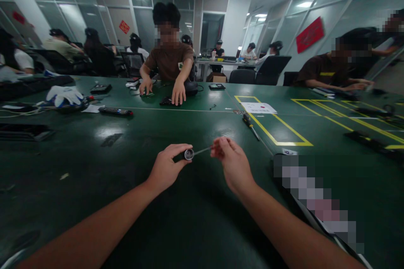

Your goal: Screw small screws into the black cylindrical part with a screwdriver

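Note:
Between the thumb and fingers of my left hand (168,166) is a small round tape roll (189,154), with a pale ring-shaped rim and a dark middle, its open end facing me. A thin greyish strip (202,151) runs from the roll across to my right hand (232,159). The fingertips of that hand are pinched together on the strip's far end. Both hands are held above the green table (189,227), a short gap apart.
A yellow-and-black screwdriver (250,126) lies beyond my right hand, near a paper sheet (259,108) and yellow tape outlines. White gloves (65,96) and a black pen-shaped tool (115,111) lie at left. Across the table, a person (168,61) handles small dark parts.

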Demonstrator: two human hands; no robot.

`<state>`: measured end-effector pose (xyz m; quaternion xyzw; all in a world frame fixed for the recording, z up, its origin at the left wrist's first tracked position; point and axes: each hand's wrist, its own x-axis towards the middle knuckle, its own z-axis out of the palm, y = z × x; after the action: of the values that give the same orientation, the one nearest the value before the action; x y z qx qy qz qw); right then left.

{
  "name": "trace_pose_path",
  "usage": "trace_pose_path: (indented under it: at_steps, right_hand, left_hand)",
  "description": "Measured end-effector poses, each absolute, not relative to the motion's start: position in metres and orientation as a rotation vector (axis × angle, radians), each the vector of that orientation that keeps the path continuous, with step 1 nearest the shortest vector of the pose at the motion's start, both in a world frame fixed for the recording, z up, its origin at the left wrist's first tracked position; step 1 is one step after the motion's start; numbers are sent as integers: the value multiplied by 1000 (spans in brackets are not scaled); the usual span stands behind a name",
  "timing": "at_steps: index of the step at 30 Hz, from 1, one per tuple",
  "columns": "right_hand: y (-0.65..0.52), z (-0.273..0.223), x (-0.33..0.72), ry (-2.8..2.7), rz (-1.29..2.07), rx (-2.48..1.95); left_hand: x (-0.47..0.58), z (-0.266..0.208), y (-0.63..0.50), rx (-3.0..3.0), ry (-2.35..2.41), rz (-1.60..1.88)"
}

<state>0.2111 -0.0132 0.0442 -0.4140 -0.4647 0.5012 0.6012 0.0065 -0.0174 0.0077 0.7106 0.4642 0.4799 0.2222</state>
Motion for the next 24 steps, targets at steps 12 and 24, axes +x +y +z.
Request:
trace_pose_path:
  at_steps: [12, 24]
  right_hand:
    - [-18, 42, 211, -1344, 827, -1015]
    - [-28, 43, 214, -1679, 784, -960]
  left_hand:
    - [7, 10, -18, 1850, 1323, 1291]
    - [7, 9, -16, 1843, 1356, 1265]
